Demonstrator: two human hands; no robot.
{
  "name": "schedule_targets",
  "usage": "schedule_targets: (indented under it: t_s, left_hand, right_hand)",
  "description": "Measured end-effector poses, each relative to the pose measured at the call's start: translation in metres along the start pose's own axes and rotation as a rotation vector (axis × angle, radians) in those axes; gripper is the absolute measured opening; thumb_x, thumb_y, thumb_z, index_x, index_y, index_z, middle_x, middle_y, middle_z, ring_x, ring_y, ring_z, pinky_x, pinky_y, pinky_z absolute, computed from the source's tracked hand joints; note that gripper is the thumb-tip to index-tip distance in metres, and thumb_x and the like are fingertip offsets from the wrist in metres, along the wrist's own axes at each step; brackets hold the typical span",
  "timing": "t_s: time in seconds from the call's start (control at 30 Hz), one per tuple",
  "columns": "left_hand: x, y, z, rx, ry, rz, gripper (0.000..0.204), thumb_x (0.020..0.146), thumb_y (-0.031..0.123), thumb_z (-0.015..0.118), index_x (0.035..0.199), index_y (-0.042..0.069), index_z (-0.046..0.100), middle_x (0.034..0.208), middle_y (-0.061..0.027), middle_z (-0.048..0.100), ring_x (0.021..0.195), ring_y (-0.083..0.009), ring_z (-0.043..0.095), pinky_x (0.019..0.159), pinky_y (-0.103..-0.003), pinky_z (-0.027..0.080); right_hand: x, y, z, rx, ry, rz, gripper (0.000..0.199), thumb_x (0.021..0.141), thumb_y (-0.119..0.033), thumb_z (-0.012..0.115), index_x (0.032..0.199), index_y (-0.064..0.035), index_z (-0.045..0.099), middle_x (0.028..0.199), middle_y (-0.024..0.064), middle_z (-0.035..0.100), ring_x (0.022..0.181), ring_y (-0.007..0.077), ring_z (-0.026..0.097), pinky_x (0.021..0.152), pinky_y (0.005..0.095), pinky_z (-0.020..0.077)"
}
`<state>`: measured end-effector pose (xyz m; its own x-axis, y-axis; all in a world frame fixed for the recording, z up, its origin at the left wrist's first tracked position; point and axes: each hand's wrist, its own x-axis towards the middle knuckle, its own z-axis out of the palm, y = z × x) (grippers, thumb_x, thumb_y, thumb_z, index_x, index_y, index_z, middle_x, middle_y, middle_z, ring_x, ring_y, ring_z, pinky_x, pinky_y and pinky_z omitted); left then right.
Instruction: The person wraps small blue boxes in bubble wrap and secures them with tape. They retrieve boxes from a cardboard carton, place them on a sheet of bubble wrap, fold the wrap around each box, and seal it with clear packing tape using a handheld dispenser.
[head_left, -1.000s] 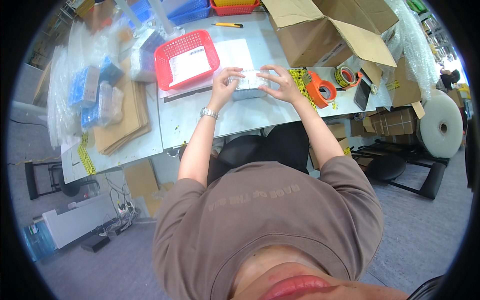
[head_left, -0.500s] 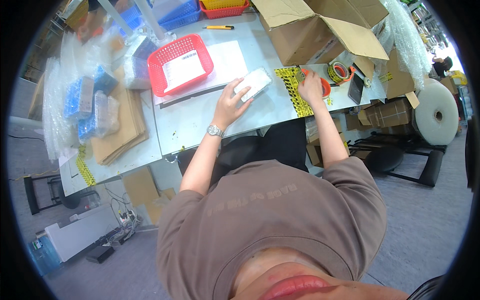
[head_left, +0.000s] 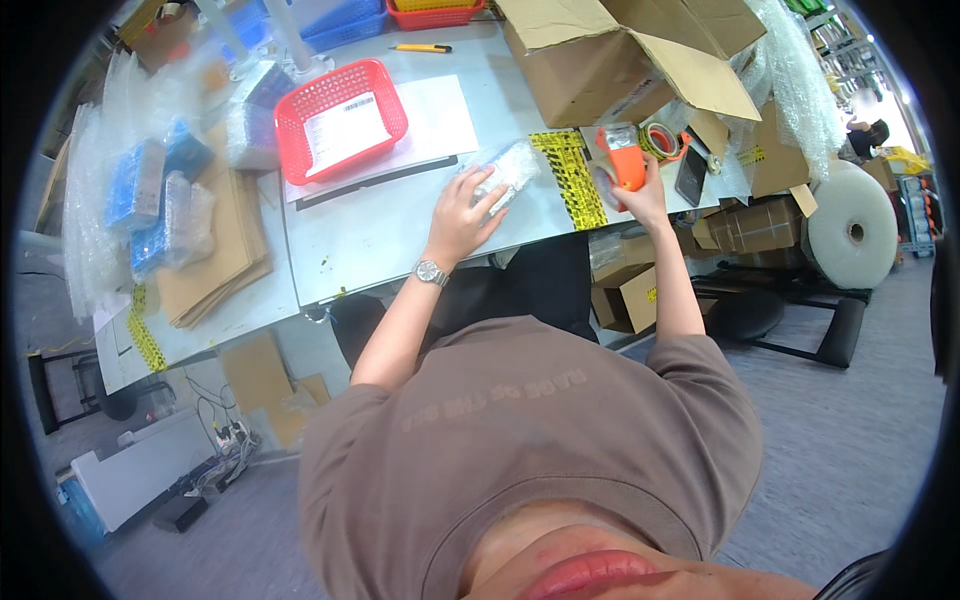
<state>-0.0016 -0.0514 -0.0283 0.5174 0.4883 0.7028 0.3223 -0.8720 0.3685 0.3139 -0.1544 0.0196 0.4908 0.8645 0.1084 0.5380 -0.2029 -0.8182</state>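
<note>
While pressing bubble-wrapped parcel (head_left: 503, 170) flat under left hand (head_left: 462, 212), keep right hand (head_left: 640, 190) clamped round orange tape dispenser (head_left: 625, 160).

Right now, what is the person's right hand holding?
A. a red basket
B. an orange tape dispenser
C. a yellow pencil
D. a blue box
B: the right hand is wrapped around the orange tape dispenser near the table's right end, while the left hand presses down on the bubble-wrapped packet; the red basket sits apart, farther back on the table.
</note>
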Motion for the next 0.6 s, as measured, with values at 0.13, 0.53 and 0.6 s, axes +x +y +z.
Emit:
schedule_targets:
  t_s: [0.13,0.53,0.6]
  left_hand:
    - [0.000,0.002,0.001,-0.011,0.020,-0.012,0.039,0.075,0.019,0.075,0.114,0.018,0.067,0.127,-0.0089,0.056,0.119,-0.0312,0.052,0.096,-0.042,0.046]
    - [-0.001,0.005,0.000,-0.011,-0.001,-0.006,0.043,0.074,0.018,0.077,0.116,0.019,0.068,0.128,-0.0095,0.056,0.121,-0.0324,0.052,0.098,-0.042,0.046]
    - [-0.002,0.006,0.001,-0.005,0.003,-0.007,0.042,0.075,0.017,0.077,0.116,0.019,0.068,0.128,-0.0094,0.056,0.121,-0.0324,0.052,0.097,-0.041,0.046]
  right_hand:
    - [-0.026,-0.014,-0.017,1.174,-0.283,0.031,0.054,0.068,-0.011,0.052,0.121,0.0007,0.047,0.089,0.0082,0.053,0.070,0.0143,0.047,0.067,0.0306,0.0431]
    - [-0.034,-0.053,0.006,1.588,-0.611,-0.110,0.062,0.070,-0.028,0.055,0.125,0.0019,0.048,0.093,0.0140,0.058,0.079,0.0207,0.053,0.070,0.0310,0.0496]
    - [-0.040,-0.069,0.022,1.501,-0.335,-0.152,0.073,0.077,-0.045,0.066,0.128,0.0028,0.045,0.104,0.0135,0.054,0.093,0.0198,0.050,0.073,0.0279,0.0530]
